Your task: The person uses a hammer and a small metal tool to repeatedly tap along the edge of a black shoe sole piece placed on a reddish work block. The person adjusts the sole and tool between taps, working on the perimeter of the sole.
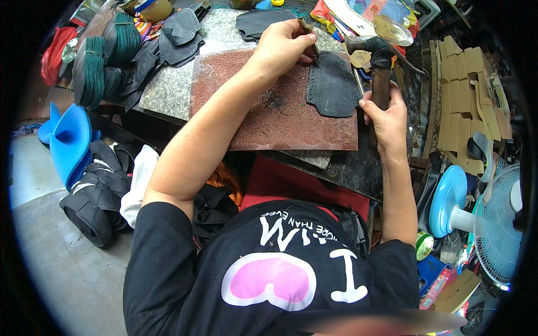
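My left hand (280,47) pinches a short, dark, slim punch (315,55). The punch's lower end points at the upper left edge of a black grained leather piece (335,89); whether it touches, I cannot tell. Small holes line parts of that leather's edge. Beneath it lies a worn reddish-brown board (246,120). Beside the leather, on its right, my right hand (390,115) is wrapped round the brown wooden handle of a hammer (381,84). Black wrapping covers the joint at the hammer's head, which is raised near the leather's top right.
A grey stone slab (168,92) lies under the board. More cut black leather pieces (182,36) and bundles of dark green cord (89,73) crowd the left. Stacked cardboard boxes (462,84) and a blue fan (499,215) stand right. Rolled black straps (89,210) rest at lower left.
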The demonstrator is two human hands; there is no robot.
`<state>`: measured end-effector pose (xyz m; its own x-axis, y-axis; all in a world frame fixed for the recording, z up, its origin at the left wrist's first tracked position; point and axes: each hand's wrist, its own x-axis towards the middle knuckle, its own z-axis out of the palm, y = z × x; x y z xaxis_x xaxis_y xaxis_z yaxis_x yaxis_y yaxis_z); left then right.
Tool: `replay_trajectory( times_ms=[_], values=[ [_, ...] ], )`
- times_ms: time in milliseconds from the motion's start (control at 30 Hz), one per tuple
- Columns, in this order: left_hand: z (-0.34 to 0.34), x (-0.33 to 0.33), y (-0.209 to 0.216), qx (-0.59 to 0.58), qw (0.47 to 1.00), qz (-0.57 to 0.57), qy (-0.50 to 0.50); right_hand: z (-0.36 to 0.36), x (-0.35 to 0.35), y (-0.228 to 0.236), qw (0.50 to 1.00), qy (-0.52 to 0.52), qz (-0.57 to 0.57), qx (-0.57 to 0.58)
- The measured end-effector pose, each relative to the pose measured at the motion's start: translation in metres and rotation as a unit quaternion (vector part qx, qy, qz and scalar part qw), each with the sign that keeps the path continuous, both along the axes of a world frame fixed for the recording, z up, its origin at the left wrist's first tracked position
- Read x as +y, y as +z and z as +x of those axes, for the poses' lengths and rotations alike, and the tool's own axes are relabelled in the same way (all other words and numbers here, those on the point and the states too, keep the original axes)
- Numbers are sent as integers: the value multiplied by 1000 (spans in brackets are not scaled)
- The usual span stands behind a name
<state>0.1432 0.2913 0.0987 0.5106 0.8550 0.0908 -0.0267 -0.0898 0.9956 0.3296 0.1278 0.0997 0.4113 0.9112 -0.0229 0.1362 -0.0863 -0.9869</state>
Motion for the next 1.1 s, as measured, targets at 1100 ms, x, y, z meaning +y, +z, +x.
replay_trajectory(
  times_ms=[1100],
  values=[
    [-3, 3, 2, -64, 996, -40, -54, 19, -10, -12, 997, -36, 51, -55]
  ],
)
